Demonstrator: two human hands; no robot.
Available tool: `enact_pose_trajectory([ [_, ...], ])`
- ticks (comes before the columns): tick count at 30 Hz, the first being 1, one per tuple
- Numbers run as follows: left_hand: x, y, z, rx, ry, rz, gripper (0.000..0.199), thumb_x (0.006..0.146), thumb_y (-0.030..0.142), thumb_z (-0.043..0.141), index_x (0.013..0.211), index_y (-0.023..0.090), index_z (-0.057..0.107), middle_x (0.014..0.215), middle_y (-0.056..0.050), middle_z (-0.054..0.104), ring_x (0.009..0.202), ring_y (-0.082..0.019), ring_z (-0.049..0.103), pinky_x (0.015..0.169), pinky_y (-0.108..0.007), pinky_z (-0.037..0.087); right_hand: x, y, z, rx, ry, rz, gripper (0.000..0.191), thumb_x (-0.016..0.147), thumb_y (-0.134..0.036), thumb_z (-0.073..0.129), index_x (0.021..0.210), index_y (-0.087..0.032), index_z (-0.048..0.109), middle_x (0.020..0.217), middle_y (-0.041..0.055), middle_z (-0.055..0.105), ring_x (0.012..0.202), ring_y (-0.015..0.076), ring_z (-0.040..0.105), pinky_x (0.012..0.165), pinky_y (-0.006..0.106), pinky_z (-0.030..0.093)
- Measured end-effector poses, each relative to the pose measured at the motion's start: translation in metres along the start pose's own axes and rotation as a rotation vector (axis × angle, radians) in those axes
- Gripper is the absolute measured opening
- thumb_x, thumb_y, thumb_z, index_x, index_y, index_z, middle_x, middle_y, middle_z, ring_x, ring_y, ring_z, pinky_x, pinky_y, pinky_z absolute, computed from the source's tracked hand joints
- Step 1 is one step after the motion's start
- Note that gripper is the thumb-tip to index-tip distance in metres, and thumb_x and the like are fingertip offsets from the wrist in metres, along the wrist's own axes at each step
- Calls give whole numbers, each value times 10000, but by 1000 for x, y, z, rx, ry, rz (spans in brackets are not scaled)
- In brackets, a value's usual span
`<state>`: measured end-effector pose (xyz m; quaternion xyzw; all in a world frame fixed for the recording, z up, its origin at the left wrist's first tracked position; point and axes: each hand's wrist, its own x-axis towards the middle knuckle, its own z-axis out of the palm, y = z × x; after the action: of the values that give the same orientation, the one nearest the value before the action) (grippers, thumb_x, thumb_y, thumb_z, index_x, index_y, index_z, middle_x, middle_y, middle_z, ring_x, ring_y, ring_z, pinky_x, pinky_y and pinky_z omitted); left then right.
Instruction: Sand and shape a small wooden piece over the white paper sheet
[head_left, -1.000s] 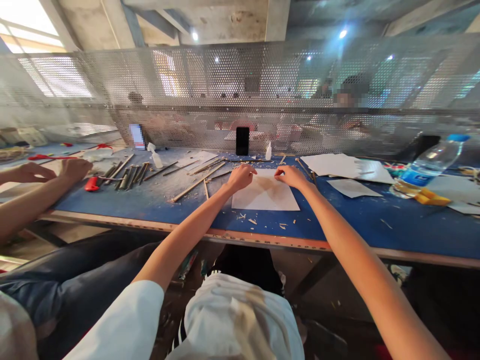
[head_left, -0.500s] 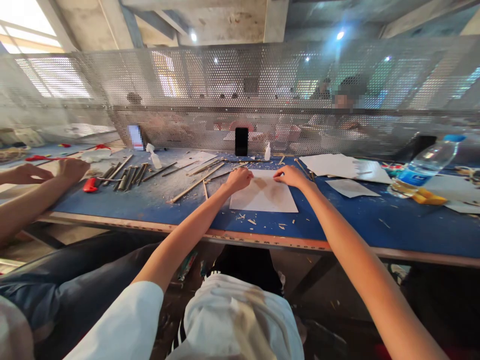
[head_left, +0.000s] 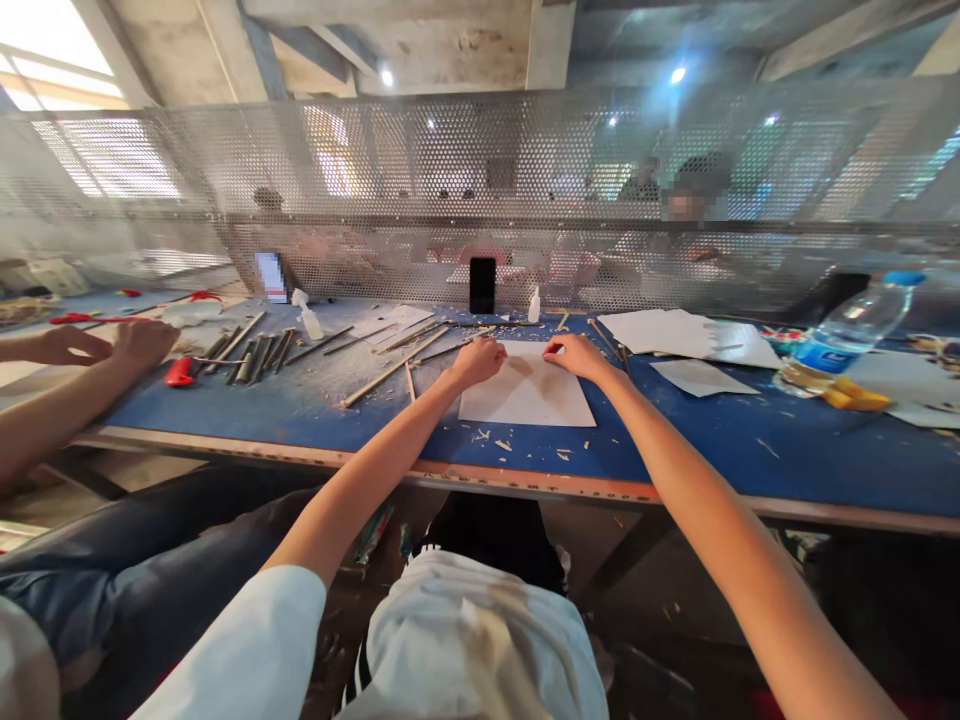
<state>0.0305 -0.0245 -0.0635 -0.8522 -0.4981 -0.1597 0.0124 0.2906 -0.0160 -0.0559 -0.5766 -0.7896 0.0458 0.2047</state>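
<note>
White ppr (head_left: 526, 403) lies nr L hand (head_left: 478, 361), R hand (head_left: 576, 354).

head cam, looks fwd & down, nr blue bench (head_left: 795, 460)

Blue-topped bench (head_left: 705, 440), perforated metal screen (head_left: 465, 150) along its back edge. Concrete beams (head_left: 551, 45) overhead, lamps (head_left: 678, 75) lit. Bright window (head_left: 60, 45) upper left.

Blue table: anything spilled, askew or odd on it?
Yes. Pale scraps lie scattered between the white sheet and the front edge of the table, looking like loose litter. The blue-capped bottle on the right looks tilted, its cap leaning right, though lens distortion may exaggerate that.
</note>
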Motion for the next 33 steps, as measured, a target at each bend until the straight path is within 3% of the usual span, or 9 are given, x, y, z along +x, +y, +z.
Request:
enact_pose_trajectory([
  [14, 2, -6, 5, 6, 2, 31, 308, 1001, 114, 583, 1203, 205, 798, 1295, -100, 760, 1220, -277, 701, 1010, -340, 552, -3, -6, -3, -93, 35, 40, 124, 948, -301, 766, 1012, -254, 861, 1090, 67, 857, 1016, 269, 774, 882, 340, 551],
  [24, 1, -4, 5, 24, -15, 44, 305, 1014, 118, 588, 1243, 193, 775, 1322, -109, 741, 1246, -290, 679, 997, -351, 560, 3, -7, 5, -48, -77, -11, 138, 996, -282, 713, 1050, -219, 823, 1107, 91, 847, 1006, 252, 768, 867, 318, 541],
  [29, 1, -5, 5, 19, -18, 35, 305, 1016, 139, 593, 1250, 203, 777, 1338, -107, 734, 1257, -295, 672, 999, -356, 563, 1, -3, 5, -118, 7, 50, 136, 999, -250, 695, 1044, -214, 818, 1184, 115, 828, 1066, 260, 753, 870, 319, 537],
  [33, 2, -6, 6, 30, -18, 34, 305, 1009, 129, 595, 1237, 205, 783, 1334, -104, 738, 1258, -293, 673, 1011, -349, 555, 3, 2, 0, -114, -38, 76, 105, 974, -240, 722, 993, -223, 824, 1100, 97, 844, 1019, 265, 762, 875, 328, 538],
])
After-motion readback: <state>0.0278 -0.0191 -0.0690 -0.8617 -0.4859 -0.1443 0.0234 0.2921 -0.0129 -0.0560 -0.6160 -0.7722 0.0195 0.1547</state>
